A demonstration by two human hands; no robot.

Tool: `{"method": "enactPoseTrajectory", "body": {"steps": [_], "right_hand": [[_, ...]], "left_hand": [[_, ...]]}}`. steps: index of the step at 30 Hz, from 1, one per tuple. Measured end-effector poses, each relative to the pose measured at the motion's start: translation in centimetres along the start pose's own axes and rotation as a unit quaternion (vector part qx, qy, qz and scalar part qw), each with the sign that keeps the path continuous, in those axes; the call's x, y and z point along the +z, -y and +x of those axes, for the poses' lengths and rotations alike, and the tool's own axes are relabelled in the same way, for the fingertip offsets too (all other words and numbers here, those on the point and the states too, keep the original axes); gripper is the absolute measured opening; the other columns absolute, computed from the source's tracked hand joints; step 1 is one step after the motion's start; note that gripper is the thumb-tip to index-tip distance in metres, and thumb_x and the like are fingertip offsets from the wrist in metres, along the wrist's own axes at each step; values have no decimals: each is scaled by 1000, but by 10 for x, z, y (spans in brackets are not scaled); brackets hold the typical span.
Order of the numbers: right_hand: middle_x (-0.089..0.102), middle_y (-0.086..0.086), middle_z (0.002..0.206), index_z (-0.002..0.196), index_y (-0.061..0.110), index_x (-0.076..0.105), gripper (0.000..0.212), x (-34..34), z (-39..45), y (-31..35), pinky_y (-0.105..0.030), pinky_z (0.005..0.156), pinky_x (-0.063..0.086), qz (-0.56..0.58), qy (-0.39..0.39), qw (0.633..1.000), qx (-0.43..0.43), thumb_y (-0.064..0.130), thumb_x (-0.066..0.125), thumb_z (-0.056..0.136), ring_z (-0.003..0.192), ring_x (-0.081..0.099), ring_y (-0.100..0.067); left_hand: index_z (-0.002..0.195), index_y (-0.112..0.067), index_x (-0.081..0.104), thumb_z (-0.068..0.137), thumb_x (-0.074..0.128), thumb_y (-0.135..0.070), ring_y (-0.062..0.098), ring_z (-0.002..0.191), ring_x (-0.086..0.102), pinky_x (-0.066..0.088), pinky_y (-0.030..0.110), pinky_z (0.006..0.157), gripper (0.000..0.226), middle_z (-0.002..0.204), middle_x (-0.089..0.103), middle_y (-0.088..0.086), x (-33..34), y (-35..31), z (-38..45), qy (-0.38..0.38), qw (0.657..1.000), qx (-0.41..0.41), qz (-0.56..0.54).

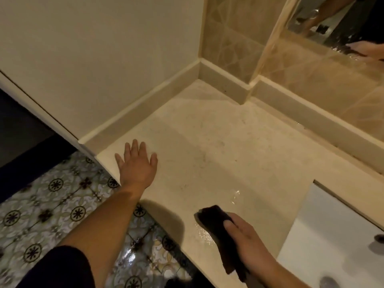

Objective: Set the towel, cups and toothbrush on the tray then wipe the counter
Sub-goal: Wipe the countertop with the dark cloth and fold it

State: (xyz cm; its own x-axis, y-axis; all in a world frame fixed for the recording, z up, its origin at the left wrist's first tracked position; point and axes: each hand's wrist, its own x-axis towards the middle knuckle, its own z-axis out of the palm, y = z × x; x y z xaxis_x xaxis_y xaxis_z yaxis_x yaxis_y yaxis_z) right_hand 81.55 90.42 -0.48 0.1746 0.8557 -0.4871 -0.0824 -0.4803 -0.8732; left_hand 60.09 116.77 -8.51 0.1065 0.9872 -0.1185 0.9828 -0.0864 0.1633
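Note:
The beige stone counter [218, 146] fills the middle of the view, with wet streaks near its front edge. My right hand [247, 240] presses a dark cloth [218, 229] flat on the counter near that edge, fingers on top of it. My left hand [136, 163] rests palm down with fingers spread on the counter's left front corner and holds nothing. No tray, cups, towel or toothbrush are in view.
A white sink basin [332, 231] is set into the counter at the right. A mirror [336, 19] hangs above the tiled back wall. A low upstand runs along the left and back walls. Patterned floor tiles [52, 204] lie below the counter's left edge.

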Motion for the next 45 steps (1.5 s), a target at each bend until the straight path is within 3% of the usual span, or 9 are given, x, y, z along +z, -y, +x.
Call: {"method": "enactPoseTrajectory", "body": {"steps": [4, 8, 11, 18, 23, 30, 39, 43, 45], "right_hand": [[72, -17, 107, 116, 19, 66, 30, -41, 41, 51, -65, 86, 48, 276, -40, 951, 135, 33, 57, 91, 94, 67, -39], [69, -12, 100, 99, 33, 69, 23, -86, 126, 118, -51, 70, 52, 94, -160, 982, -31, 35, 46, 95, 83, 67, -33], [63, -8, 108, 112, 31, 61, 28, -114, 209, 142, -46, 82, 48, -123, -208, 963, -121, 39, 40, 94, 99, 60, -36], [45, -24, 140, 138, 2, 42, 44, -127, 321, 105, -50, 93, 41, -592, -140, 754, -249, 27, 38, 102, 118, 45, -41], [43, -24, 143, 134, 0, 45, 43, -83, 289, 90, -47, 95, 39, -638, -87, 710, -284, 24, 42, 99, 124, 44, -41], [49, -15, 145, 135, 9, 54, 47, 24, 130, 1, -47, 107, 38, -566, 40, 754, -331, 13, 60, 89, 131, 47, -35], [59, -2, 137, 127, 18, 63, 45, 103, 17, -57, -35, 103, 46, -470, 60, 807, -353, 19, 69, 82, 127, 54, -18], [64, -10, 128, 125, 9, 63, 40, 113, -2, -29, -38, 102, 46, -93, 80, 985, -121, 24, 63, 88, 118, 60, -21], [69, -14, 109, 119, 5, 65, 52, 104, -8, -9, -35, 87, 51, 215, 90, 971, 54, 34, 73, 77, 97, 66, -25]], "left_hand": [[155, -18, 19, 99, 16, -55, 26, 151, 0, 2, 57, 118, 67, 165, 9, 5, -1, -2, 0, -1, 1000, 4, 6], [154, -18, 24, 98, 22, -53, 25, 151, 3, 2, 57, 119, 66, 165, 13, 5, -1, -2, 4, -5, 1000, -6, 1], [149, -16, 35, 97, 36, -48, 28, 149, 13, 7, 58, 118, 61, 162, 25, 8, 1, -3, 2, -37, 999, 0, -21], [150, -17, 33, 95, 23, -54, 29, 149, 13, 8, 58, 117, 67, 162, 24, 8, 6, -1, 5, -34, 999, -1, 11], [151, -15, 31, 99, 32, -47, 30, 150, 10, 6, 58, 117, 61, 163, 20, 9, 3, -2, 2, -28, 1000, 3, 3], [148, -14, 34, 98, 31, -48, 32, 148, 16, 11, 61, 115, 61, 161, 25, 11, -1, -3, 0, -35, 999, 12, -8], [151, -11, 29, 98, 20, -52, 33, 148, 13, 11, 63, 115, 67, 161, 22, 13, -4, -2, -2, -18, 1000, 21, 13], [152, -11, 26, 99, 22, -50, 32, 149, 9, 8, 62, 116, 66, 163, 18, 12, -6, -2, -2, -9, 1000, 18, 9], [152, -11, 25, 100, 22, -49, 31, 150, 8, 7, 61, 116, 65, 163, 17, 11, -6, -1, -3, -5, 1000, 18, 9]]}}
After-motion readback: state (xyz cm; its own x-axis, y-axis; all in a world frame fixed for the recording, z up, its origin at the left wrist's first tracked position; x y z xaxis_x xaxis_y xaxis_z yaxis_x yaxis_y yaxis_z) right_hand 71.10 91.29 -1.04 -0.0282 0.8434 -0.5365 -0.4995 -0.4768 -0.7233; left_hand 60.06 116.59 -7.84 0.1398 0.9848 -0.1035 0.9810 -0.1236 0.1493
